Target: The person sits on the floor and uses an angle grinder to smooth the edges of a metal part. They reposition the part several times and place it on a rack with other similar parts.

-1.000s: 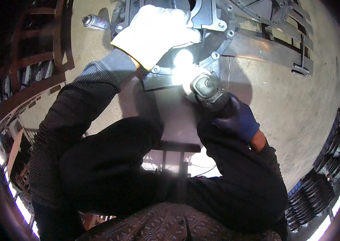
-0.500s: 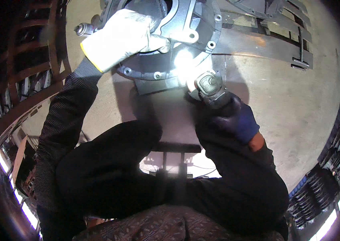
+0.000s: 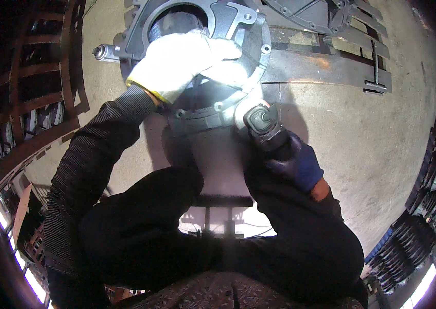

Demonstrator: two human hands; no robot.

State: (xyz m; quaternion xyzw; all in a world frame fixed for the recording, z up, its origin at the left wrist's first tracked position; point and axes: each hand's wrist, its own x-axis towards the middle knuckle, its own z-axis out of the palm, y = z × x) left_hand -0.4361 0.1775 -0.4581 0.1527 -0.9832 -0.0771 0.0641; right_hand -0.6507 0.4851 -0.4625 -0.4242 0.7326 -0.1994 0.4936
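Note:
A round grey cast metal housing [image 3: 221, 21], with a large opening and bolt holes along its flange, lies in front of me. My left hand [image 3: 174, 64], in a white glove, grips the housing beside its opening; glare washes out some of its fingers. In a dark blue glove, my right hand [image 3: 296, 162] is wrapped around an angle grinder [image 3: 262, 122]. The grinder's head and pale disc are at the near right part of the flange. Whether the disc touches the metal I cannot tell. Bright light falls on the flange and white glove.
A second dark casting [image 3: 305, 13] sits at the far right by a slatted pallet [image 3: 326, 68]. A T-shaped metal bar [image 3: 375, 74] lies at the pallet's end. Dark racks [image 3: 38, 67] stand at left. My knees flank the work.
The housing appears higher up and left in view. My left hand has shifted right across it, fingers now reaching over its arm. The grinder has moved slightly left and nearer along the flange.

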